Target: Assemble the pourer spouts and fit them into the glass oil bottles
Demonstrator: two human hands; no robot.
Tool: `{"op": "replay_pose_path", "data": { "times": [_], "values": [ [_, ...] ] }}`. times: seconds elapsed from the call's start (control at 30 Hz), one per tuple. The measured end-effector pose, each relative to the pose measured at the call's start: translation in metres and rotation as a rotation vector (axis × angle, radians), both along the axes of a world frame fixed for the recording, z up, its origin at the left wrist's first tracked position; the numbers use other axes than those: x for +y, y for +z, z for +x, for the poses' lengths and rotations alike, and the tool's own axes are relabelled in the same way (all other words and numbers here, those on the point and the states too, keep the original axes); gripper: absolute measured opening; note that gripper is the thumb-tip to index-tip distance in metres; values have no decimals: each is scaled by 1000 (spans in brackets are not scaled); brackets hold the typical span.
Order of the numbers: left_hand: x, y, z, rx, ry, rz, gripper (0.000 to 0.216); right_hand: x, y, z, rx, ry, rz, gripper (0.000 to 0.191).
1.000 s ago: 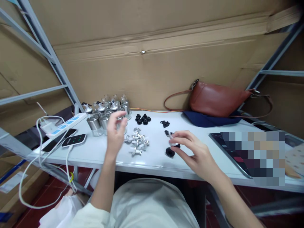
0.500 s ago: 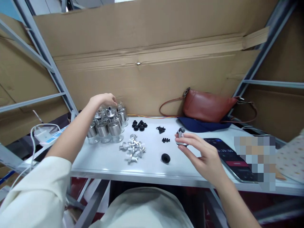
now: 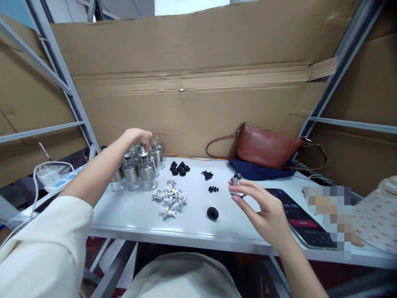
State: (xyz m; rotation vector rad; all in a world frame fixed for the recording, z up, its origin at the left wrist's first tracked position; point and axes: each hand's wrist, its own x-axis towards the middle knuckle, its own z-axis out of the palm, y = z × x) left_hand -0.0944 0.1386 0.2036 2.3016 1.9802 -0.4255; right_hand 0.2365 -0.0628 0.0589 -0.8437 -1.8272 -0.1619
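My left hand point(image 3: 143, 138) reaches over the group of glass-and-metal jars point(image 3: 132, 173) at the left. Its fingers bend down and close among the jar tops; what they grip, if anything, is hidden. At the right, my right hand point(image 3: 268, 207) pinches a small silver metal lid-like part point(image 3: 237, 191) with a stem and a black piece on top, between thumb and fingers. Silver winged parts point(image 3: 170, 199) lie in a heap in front of the jars. A round black cap point(image 3: 212, 213) lies left of my right hand.
Black round parts point(image 3: 180, 169), thin black pieces point(image 3: 207, 175) and tiny black plugs point(image 3: 213, 189) lie mid-table. A phone point(image 3: 302, 219) lies beside my right hand. Behind stand a brown bag point(image 3: 266, 147) on dark blue cloth point(image 3: 259, 170) and a cardboard wall point(image 3: 192, 111). A power strip point(image 3: 66, 180) sits left.
My left hand has lowered its fingers further among the jar tops. My right hand still holds the silver part at about the same place. The view has shifted slightly.
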Motion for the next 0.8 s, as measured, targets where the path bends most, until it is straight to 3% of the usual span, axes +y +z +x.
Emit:
{"op": "replay_pose_path", "data": {
  "times": [0.17, 0.3, 0.4, 0.5, 0.6, 0.7, 0.8],
  "values": [
    [-17, 30, -18, -1, -41, 303, 39, 2, -2, 4, 30, -26, 8, 14],
    [-60, 59, -34, -90, -35, 843, 46, 5, -5, 7, 77, -44, 12, 14],
    [-98, 66, -36, -124, 40, 1144, 42, 8, -8, 7, 94, -48, 6, 13],
    [-125, 53, -34, -41, 26, 1211, 36, 8, -10, -2, 77, -21, -27, 8],
    [-137, 21, -30, 50, -83, 1049, 30, 8, -14, -21, 84, 62, -88, 6],
    [-137, -15, -26, 114, -198, 928, 23, 14, -15, -42, 33, 193, -173, 11],
    [-128, -43, -26, 131, -301, 965, 15, 33, -6, -60, -23, 259, -217, 13]
  ]
}}
